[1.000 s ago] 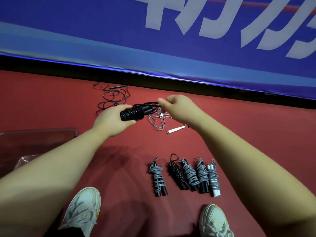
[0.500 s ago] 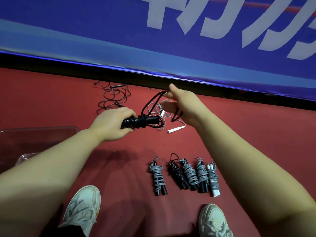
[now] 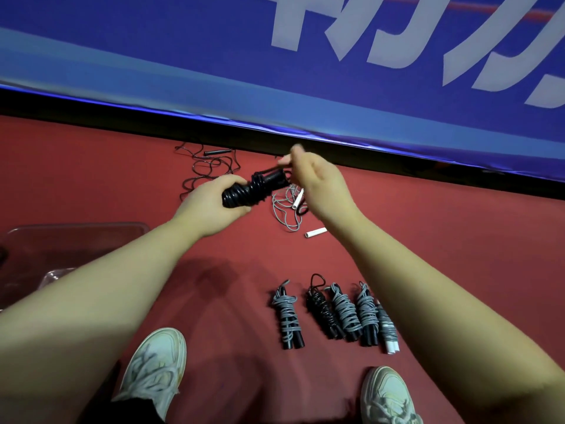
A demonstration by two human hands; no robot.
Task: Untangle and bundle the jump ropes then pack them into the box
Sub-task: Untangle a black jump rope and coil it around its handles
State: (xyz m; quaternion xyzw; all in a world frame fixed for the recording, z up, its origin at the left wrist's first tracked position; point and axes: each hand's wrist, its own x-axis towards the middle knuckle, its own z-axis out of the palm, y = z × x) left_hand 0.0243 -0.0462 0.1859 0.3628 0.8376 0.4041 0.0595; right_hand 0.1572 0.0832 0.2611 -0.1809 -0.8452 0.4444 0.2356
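Note:
My left hand [image 3: 211,206] grips a black jump rope bundle [image 3: 253,189], its cord wound around the handles, held above the red floor. My right hand [image 3: 315,182] is at the bundle's far end, fingers pinching the loose end of the black cord; the fingertips are blurred. Below, several finished bundles [image 3: 333,313] lie in a row on the floor. A loose grey rope with white handles [image 3: 290,209] lies under my hands, and a loose black rope [image 3: 208,166] lies farther back. The clear plastic box [image 3: 73,237] sits at the left.
A blue banner wall [image 3: 275,71] closes off the far side, with a dark gap along its base. My two white shoes [image 3: 156,371] stand at the bottom of the view on the red floor [image 3: 443,240].
The large cord loop my right hand held out has been pulled in tight against the bundle. My right hand moved closer to the bundle's end; my left hand kept its grip.

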